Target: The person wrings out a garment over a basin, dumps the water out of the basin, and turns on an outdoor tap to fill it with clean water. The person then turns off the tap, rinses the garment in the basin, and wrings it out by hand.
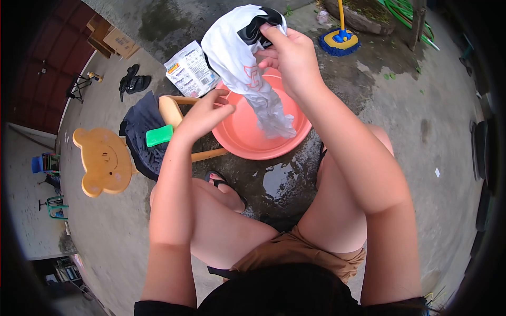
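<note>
Cloth, white with black trim (227,48), is pinched by the right hand (296,59) — best kept above the round pink plastic basin (263,156) — with the left hand (204,117) half open, seemingly empty.

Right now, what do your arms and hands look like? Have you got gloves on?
No gloves: the left hand and right hand are both bare, with four fingers and a thumb each. The wrists show no watch or bracelet. Short, plain black sleeves stop above the elbows. I can't make out any nail polish.
</note>
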`<move>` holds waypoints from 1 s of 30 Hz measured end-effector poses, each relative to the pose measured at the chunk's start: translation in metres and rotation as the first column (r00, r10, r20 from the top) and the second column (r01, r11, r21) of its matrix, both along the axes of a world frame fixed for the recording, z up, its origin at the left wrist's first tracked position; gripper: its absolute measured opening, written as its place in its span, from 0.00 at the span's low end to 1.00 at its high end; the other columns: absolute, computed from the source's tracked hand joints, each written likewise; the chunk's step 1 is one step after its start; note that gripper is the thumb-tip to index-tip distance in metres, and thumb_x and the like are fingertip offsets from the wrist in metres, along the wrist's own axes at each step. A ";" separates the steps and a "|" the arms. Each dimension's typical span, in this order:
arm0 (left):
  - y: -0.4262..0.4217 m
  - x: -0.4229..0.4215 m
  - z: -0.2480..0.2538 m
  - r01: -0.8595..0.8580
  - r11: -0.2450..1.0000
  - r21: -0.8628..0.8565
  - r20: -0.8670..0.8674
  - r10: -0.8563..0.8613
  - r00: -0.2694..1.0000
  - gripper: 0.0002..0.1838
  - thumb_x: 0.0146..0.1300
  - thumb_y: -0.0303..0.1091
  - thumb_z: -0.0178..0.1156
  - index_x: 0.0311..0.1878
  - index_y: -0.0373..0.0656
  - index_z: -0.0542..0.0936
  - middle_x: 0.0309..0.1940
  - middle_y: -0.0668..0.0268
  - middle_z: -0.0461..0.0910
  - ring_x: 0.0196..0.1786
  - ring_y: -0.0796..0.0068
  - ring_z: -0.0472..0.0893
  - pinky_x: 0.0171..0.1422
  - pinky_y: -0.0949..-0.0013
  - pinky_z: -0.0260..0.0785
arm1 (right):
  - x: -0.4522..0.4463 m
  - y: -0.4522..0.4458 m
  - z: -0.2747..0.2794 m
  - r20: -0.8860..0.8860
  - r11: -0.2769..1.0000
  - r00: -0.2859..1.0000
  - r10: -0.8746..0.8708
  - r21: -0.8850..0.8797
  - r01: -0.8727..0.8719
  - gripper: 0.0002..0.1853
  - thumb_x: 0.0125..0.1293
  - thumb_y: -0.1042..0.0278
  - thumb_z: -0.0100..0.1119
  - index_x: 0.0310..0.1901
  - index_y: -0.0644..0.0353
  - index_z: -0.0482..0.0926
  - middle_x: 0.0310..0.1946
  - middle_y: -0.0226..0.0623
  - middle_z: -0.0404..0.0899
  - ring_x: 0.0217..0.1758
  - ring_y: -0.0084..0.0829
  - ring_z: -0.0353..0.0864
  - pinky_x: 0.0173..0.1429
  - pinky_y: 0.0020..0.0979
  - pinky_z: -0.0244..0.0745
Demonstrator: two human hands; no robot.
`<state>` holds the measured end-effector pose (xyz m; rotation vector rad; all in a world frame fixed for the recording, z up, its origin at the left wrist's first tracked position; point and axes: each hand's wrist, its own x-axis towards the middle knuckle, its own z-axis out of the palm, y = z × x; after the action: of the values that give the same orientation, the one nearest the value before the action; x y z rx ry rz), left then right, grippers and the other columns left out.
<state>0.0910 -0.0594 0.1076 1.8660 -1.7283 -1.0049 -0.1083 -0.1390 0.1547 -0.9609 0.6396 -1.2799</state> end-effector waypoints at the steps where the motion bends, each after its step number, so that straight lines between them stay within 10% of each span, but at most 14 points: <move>1: 0.003 -0.016 -0.006 -0.004 1.000 0.005 0.063 0.003 0.998 0.33 0.58 0.50 0.58 0.59 0.34 0.69 0.50 0.56 0.75 0.53 0.66 0.75 0.57 0.66 0.65 | 0.001 0.001 0.001 0.062 1.000 0.998 0.023 0.004 -0.023 0.11 0.62 0.66 0.56 0.35 0.67 0.79 0.29 0.40 0.81 0.27 0.27 0.80 0.23 0.26 0.74; 7: -0.013 -0.050 -0.023 -0.054 0.992 -0.112 -0.182 0.033 0.983 0.33 0.59 0.53 0.57 0.58 0.36 0.70 0.47 0.56 0.76 0.47 0.67 0.78 0.48 0.65 0.72 | 0.010 0.007 -0.007 0.128 0.979 0.971 0.202 -0.002 -0.203 0.12 0.62 0.65 0.57 0.39 0.68 0.78 0.36 0.38 0.82 0.34 0.30 0.80 0.28 0.26 0.76; 18: -0.033 -0.026 -0.015 -0.526 0.835 -0.163 -0.580 0.351 0.736 0.10 0.53 0.28 0.48 0.32 0.34 0.76 0.28 0.63 0.76 0.29 0.76 0.77 0.30 0.70 0.68 | -0.009 -0.011 -0.004 -0.401 0.963 0.888 0.224 -0.049 -0.265 0.18 0.60 0.64 0.55 0.47 0.69 0.75 0.43 0.41 0.80 0.45 0.32 0.80 0.37 0.30 0.78; 22: -0.022 -0.020 0.022 -0.541 0.836 -0.088 -0.862 0.209 0.463 0.09 0.56 0.28 0.46 0.28 0.37 0.77 0.28 0.63 0.79 0.29 0.72 0.79 0.30 0.70 0.70 | -0.015 -0.028 -0.035 -0.898 0.849 0.363 0.248 0.021 -0.529 0.28 0.57 0.57 0.56 0.55 0.70 0.72 0.46 0.42 0.79 0.48 0.31 0.78 0.46 0.30 0.75; 25: -0.021 -0.006 0.022 -0.486 0.870 -0.078 -0.904 0.143 0.402 0.11 0.57 0.26 0.44 0.34 0.33 0.77 0.33 0.61 0.80 0.36 0.69 0.81 0.42 0.66 0.73 | -0.014 -0.010 -0.042 -0.892 0.786 0.064 0.448 0.359 -0.504 0.34 0.53 0.54 0.58 0.58 0.70 0.69 0.50 0.44 0.76 0.51 0.33 0.75 0.50 0.32 0.74; 30: -0.015 -0.003 0.023 -0.433 0.892 -0.128 -0.908 0.070 0.413 0.14 0.58 0.26 0.42 0.41 0.30 0.75 0.42 0.59 0.79 0.47 0.68 0.80 0.55 0.63 0.70 | -0.029 -0.007 -0.065 -0.918 0.517 -0.014 0.395 0.235 -0.823 0.34 0.52 0.55 0.57 0.59 0.68 0.68 0.53 0.46 0.75 0.53 0.36 0.75 0.55 0.36 0.71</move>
<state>0.0883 -0.0741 0.1306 0.9549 -0.8250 -1.1410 -0.1375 -0.1459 0.0896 -2.0943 0.6115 0.2261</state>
